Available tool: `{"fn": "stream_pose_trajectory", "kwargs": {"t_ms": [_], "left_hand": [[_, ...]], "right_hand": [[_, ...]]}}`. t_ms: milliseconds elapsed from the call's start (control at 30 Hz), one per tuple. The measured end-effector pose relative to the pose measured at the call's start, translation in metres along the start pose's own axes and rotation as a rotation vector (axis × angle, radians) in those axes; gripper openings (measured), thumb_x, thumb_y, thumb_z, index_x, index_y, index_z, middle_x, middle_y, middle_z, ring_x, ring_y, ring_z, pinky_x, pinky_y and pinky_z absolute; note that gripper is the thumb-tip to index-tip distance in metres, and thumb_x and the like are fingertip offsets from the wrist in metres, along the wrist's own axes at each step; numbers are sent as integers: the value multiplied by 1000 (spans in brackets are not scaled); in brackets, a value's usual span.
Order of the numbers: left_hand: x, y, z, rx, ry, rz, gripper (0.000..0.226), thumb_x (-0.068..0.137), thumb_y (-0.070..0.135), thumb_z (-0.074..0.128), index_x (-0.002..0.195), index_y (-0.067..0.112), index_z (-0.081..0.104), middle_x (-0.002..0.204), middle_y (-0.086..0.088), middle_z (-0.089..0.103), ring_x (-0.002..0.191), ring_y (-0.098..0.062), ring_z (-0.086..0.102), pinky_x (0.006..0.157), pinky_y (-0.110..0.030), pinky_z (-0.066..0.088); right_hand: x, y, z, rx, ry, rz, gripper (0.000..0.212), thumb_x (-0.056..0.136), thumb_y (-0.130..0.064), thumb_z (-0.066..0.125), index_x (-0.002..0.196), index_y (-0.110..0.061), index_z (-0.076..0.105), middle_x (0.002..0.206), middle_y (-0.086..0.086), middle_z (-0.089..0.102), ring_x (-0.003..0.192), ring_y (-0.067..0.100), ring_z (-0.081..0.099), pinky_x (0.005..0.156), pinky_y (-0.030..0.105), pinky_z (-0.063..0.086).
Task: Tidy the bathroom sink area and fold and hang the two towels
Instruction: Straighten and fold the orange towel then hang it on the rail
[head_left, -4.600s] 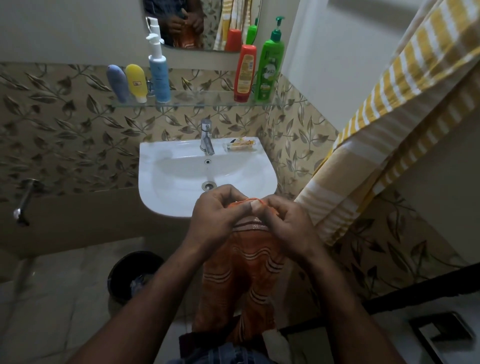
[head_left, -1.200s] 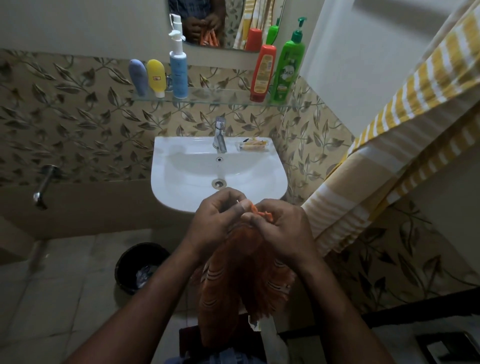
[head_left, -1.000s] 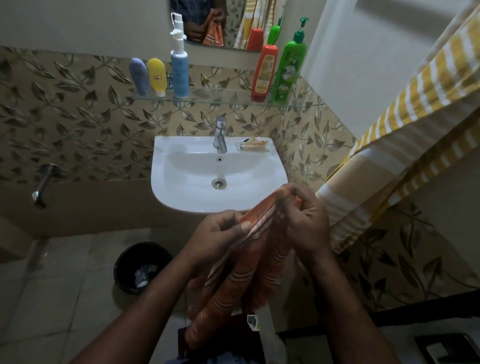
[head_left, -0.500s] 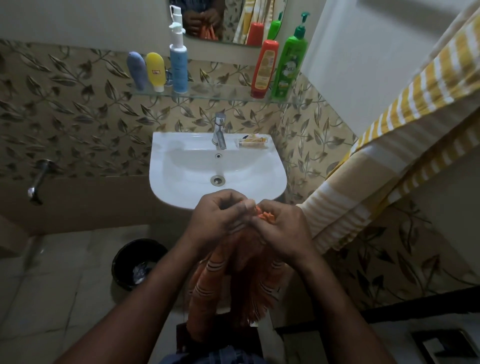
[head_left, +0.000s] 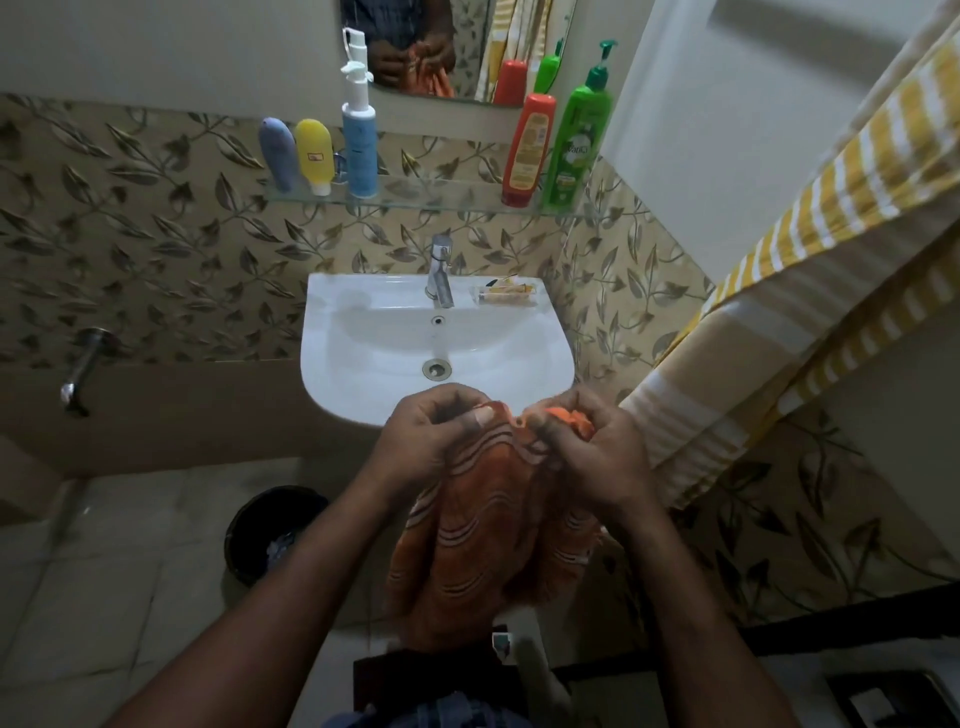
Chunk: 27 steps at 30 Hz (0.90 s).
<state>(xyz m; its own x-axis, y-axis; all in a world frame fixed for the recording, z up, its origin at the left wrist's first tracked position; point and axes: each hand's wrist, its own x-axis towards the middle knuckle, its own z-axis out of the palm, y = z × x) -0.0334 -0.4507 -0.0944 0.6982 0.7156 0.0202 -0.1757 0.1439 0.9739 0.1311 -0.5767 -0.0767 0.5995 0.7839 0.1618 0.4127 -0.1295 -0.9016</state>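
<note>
The orange towel (head_left: 488, 540) hangs in front of the person's body, below the front rim of the sink (head_left: 332, 332), bunched and not squared. Its upper edge is held by both hands, which are set close together. The left hand (head_left: 431, 436) is closed on the hem in a thumb-and-finger pinch. The right hand (head_left: 592, 452) grips a gathered corner, and a crumple of cloth shows above its knuckles. The step in hand is judged to be the folding of this towel, at the stage where corners are found and matched, as no clean fold is seen. The next move is judged to require that the hands be drawn apart along the hem, so the cloth is spread before the corners are brought together. A dark bin (head_left: 275, 530) is noted on the floor to the left. A yellow-striped towel (head_left: 779, 312) is draped at the right, its support out of view, and it is judged not yet dealt with. Farther off, a tap (head_left: 440, 270) and a small packet (head_left: 506, 293) are noted on the sink ledge. Above them, five upright bottles stand on a glass shelf (head_left: 431, 196).
</note>
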Motion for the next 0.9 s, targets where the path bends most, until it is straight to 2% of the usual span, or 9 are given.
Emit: {"fn": "stream_pose_trajectory", "kwargs": {"t_ms": [100, 167, 367, 433, 533, 600, 667, 767, 900], "left_hand": [[2, -1, 8, 115, 8, 36, 21, 93, 0, 75, 83, 18, 80, 79, 1, 78, 74, -8, 72, 70, -22, 57], [5, -3, 12, 104, 8, 16, 15, 90, 8, 80, 80, 20, 81, 78, -2, 79, 72, -10, 73, 66, -23, 58], [0, -15, 13, -111, -51, -127, 14, 91, 28, 77, 91, 16, 70, 70, 4, 72, 58, -5, 66, 54, -18, 52], [-5, -23, 12, -26, -162, -153, 17, 91, 24, 80, 93, 10, 69, 77, 5, 72, 69, -7, 67, 67, -20, 54], [-12, -31, 12, 110, -186, -152, 20, 84, 21, 77, 94, 4, 71, 89, -7, 73, 86, -22, 66, 87, -38, 53], [-14, -32, 11, 107, -124, -129, 9, 93, 14, 75, 90, 7, 71, 83, -1, 72, 80, -16, 65, 81, -35, 52], [-13, -27, 8, 109, -47, -75, 15, 100, 1, 66, 87, 9, 67, 74, 8, 68, 70, -7, 61, 71, -27, 50], [-9, -15, 8, 146, -55, 5, 8, 100, 6, 67, 94, 10, 70, 80, 7, 71, 76, -10, 67, 73, -24, 55], [-8, -4, 17, 167, -192, 11, 12, 92, 17, 71, 98, 8, 76, 88, 0, 77, 86, -14, 72, 78, -27, 59]], "right_hand": [[-5, 1, 14, -43, -131, 31, 38, 70, -61, 77, 98, -36, 70, 90, -6, 77, 77, 14, 74, 72, 42, 62], [-7, -2, 21, -90, -167, 32, 43, 69, -67, 75, 94, -32, 73, 82, -8, 77, 67, 8, 70, 65, 34, 58], [-2, -3, 11, -102, -51, -59, 38, 84, -58, 70, 82, -21, 74, 72, -1, 72, 69, 20, 68, 66, 46, 56], [1, -3, 7, 55, 20, -20, 32, 87, -53, 72, 85, -21, 76, 75, 0, 75, 69, 17, 70, 67, 46, 58], [7, 4, -7, 199, 134, 36, 34, 89, -53, 74, 85, -20, 76, 71, 0, 73, 65, 16, 67, 63, 45, 57], [9, 12, -20, 134, 194, 18, 48, 88, -66, 72, 80, -19, 75, 65, 0, 71, 60, 18, 65, 61, 46, 56], [9, 19, -28, -61, 210, 2, 69, 80, -84, 65, 76, -16, 73, 62, 5, 69, 59, 25, 65, 60, 45, 57], [4, 21, -27, -235, 81, 18, 82, 66, -97, 62, 80, -16, 72, 68, 4, 70, 64, 22, 67, 58, 42, 56], [-5, 13, -5, -308, -205, -57, 63, 59, -86, 75, 96, -35, 71, 81, -14, 74, 76, 2, 69, 69, 33, 57]]}}
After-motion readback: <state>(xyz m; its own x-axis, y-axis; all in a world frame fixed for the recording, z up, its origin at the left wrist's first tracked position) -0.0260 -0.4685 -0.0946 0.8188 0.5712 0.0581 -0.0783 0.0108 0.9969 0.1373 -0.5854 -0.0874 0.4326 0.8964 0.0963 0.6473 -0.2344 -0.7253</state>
